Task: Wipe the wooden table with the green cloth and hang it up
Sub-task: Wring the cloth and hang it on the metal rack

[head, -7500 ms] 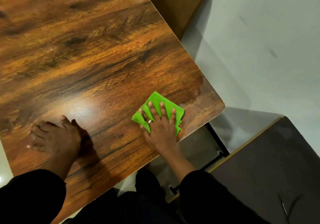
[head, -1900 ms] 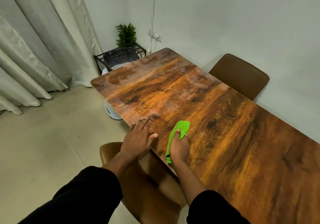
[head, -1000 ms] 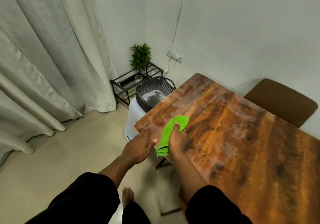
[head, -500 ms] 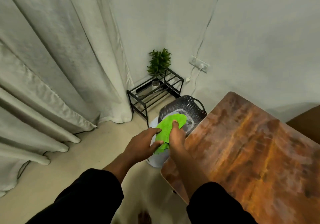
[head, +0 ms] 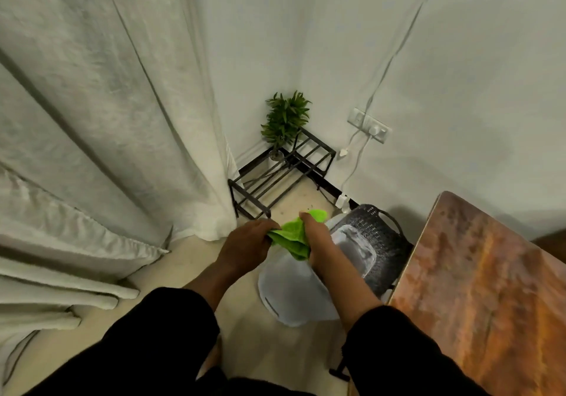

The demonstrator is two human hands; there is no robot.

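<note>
Green cloth (head: 291, 236) now off wooden table (head: 477, 288); both hands grip it, fingers hidden.

Pale, plain walls (head: 459, 89) meet in a corner at twelve o'clock. Heavy cream curtains (head: 92, 120) fall in folds from ten to eight o'clock, pooling on the beige floor (head: 171, 273). In the corner stands a black metal rack (head: 275, 175) bearing a small green plant (head: 284, 120). At one o'clock a wall socket (head: 369, 124) feeds a white cable (head: 395, 52) running upward. Light is dim and even.
</note>
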